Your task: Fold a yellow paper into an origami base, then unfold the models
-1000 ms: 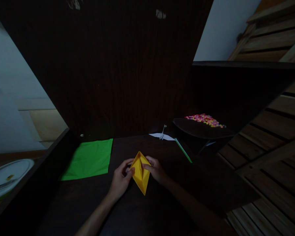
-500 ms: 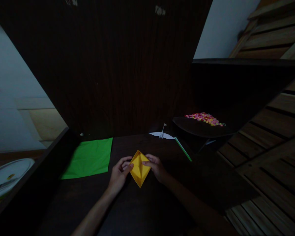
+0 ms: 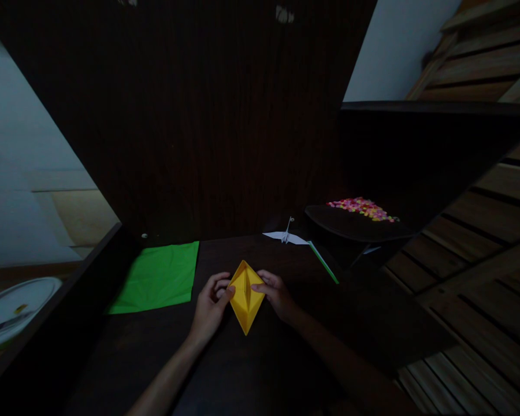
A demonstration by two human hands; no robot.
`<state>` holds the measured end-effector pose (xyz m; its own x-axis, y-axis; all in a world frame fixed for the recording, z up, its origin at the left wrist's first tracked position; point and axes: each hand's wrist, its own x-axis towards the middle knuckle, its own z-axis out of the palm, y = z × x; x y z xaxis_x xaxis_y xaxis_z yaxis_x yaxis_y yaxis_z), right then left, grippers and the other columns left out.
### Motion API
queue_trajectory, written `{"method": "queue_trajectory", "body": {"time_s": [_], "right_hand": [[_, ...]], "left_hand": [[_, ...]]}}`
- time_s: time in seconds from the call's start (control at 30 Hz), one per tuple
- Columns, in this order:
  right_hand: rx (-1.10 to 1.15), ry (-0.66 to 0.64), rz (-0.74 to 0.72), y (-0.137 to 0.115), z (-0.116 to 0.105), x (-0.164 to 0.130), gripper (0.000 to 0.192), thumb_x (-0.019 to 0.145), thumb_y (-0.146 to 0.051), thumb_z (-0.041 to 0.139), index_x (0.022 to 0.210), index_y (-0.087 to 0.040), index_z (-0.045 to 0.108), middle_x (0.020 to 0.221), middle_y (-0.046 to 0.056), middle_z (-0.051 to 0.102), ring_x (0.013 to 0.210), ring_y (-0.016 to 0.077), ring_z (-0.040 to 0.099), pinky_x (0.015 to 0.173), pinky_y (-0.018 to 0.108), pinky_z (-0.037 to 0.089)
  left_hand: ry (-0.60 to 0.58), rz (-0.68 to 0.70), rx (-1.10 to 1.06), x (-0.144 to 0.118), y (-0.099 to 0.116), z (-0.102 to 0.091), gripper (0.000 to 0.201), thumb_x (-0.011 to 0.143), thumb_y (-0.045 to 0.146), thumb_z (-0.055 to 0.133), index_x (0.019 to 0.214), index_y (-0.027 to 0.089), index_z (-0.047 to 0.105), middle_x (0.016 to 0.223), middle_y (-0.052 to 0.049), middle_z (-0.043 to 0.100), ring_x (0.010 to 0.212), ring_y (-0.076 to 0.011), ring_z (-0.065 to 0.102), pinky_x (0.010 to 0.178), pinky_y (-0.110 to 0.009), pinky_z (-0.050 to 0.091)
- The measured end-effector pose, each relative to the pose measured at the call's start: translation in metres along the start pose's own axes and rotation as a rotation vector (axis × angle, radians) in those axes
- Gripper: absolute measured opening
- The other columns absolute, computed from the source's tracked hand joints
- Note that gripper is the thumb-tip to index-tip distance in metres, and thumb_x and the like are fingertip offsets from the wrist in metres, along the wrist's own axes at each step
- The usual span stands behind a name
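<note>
Between my hands, above the dark tabletop, is a yellow origami paper boat [image 3: 245, 312], pointed at its far and near ends with a raised fold along its middle. My left hand [image 3: 212, 297] grips its left edge, the thumb on top and the fingers curled beside it. On the opposite edge my right hand [image 3: 276, 293] pinches the paper, its thumb pressed on the inner face. The fingertips under the paper are hidden.
A green cloth or sheet [image 3: 156, 278] lies to the left. Behind the boat sit a white paper crane [image 3: 286, 237] and a thin green-and-white strip [image 3: 323, 263]. Small colourful pieces [image 3: 364, 208] lie on a dark shelf [image 3: 351, 226] at right. A dark panel [image 3: 225, 127] rises behind.
The yellow paper boat looks slightly longer and narrower, its far and near tips farther apart. Both hands keep their hold and have barely moved.
</note>
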<state>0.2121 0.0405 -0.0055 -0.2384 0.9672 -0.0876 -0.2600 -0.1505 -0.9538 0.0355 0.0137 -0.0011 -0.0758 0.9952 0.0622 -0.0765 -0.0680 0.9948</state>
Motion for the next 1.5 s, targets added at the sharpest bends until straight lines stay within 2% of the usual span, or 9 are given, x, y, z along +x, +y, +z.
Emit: {"method": "queue_trajectory", "body": {"time_s": [0.17, 0.37, 0.5, 0.67, 0.87, 1.13, 1.5], "right_hand": [[0.034, -0.001, -0.004, 0.003, 0.001, 0.001, 0.023, 0.062, -0.024, 0.072, 0.083, -0.019, 0.065, 0.080, 0.001, 0.071, 0.071, 0.0202, 0.066, 0.064, 0.028, 0.048], [-0.001, 0.047, -0.040, 0.007, 0.001, 0.004, 0.022, 0.061, -0.024, 0.069, 0.082, -0.020, 0.061, 0.080, 0.002, 0.070, 0.070, 0.0219, 0.066, 0.059, 0.028, 0.049], [-0.010, 0.111, -0.088, 0.007, -0.001, 0.006, 0.027, 0.061, -0.026, 0.069, 0.086, -0.020, 0.059, 0.085, 0.004, 0.072, 0.076, 0.0248, 0.067, 0.062, 0.031, 0.051], [-0.029, 0.230, -0.163, 0.011, -0.005, 0.010, 0.038, 0.062, -0.029, 0.071, 0.095, -0.021, 0.054, 0.093, 0.007, 0.071, 0.083, 0.0269, 0.069, 0.068, 0.034, 0.053], [-0.138, 0.353, -0.301, 0.015, -0.006, 0.011, 0.040, 0.067, -0.030, 0.069, 0.100, -0.021, 0.051, 0.098, 0.008, 0.068, 0.093, 0.0248, 0.067, 0.079, 0.036, 0.054], [-0.282, 0.384, -0.339, 0.017, -0.006, 0.007, 0.034, 0.073, -0.030, 0.067, 0.102, -0.021, 0.053, 0.096, 0.008, 0.065, 0.090, 0.0236, 0.067, 0.071, 0.032, 0.054], [-0.237, 0.427, -0.351, 0.021, -0.006, 0.012, 0.029, 0.071, -0.026, 0.066, 0.097, -0.021, 0.055, 0.095, 0.007, 0.067, 0.089, 0.0233, 0.067, 0.075, 0.034, 0.054]], "left_hand": [[0.097, 0.104, 0.013, -0.002, -0.008, 0.001, 0.032, 0.076, 0.038, 0.071, 0.094, 0.022, 0.050, 0.099, -0.004, 0.064, 0.074, -0.0142, 0.064, 0.069, -0.028, 0.052], [0.149, 0.249, 0.163, -0.006, -0.002, 0.001, 0.022, 0.078, 0.036, 0.070, 0.088, 0.021, 0.058, 0.111, -0.007, 0.057, 0.102, -0.0224, 0.058, 0.080, -0.031, 0.051], [0.089, 0.351, 0.315, -0.011, 0.009, 0.002, 0.012, 0.082, 0.034, 0.066, 0.085, 0.022, 0.064, 0.114, -0.008, 0.055, 0.111, -0.0266, 0.055, 0.081, -0.034, 0.051], [-0.040, 0.373, 0.414, -0.014, 0.010, 0.003, 0.009, 0.082, 0.029, 0.066, 0.086, 0.023, 0.071, 0.118, -0.009, 0.054, 0.110, -0.0276, 0.057, 0.087, -0.040, 0.051], [-0.033, 0.381, 0.541, -0.014, 0.003, 0.002, 0.016, 0.083, 0.027, 0.063, 0.096, 0.025, 0.072, 0.123, -0.010, 0.054, 0.110, -0.0276, 0.058, 0.097, -0.045, 0.047], [-0.043, 0.396, 0.671, -0.013, -0.002, 0.001, 0.016, 0.084, 0.026, 0.061, 0.095, 0.023, 0.072, 0.123, -0.010, 0.056, 0.110, -0.0288, 0.058, 0.095, -0.047, 0.049], [-0.102, 0.533, 0.741, -0.014, -0.006, -0.001, 0.016, 0.091, 0.019, 0.054, 0.093, 0.022, 0.069, 0.121, -0.009, 0.056, 0.113, -0.0260, 0.056, 0.094, -0.046, 0.050]]}}
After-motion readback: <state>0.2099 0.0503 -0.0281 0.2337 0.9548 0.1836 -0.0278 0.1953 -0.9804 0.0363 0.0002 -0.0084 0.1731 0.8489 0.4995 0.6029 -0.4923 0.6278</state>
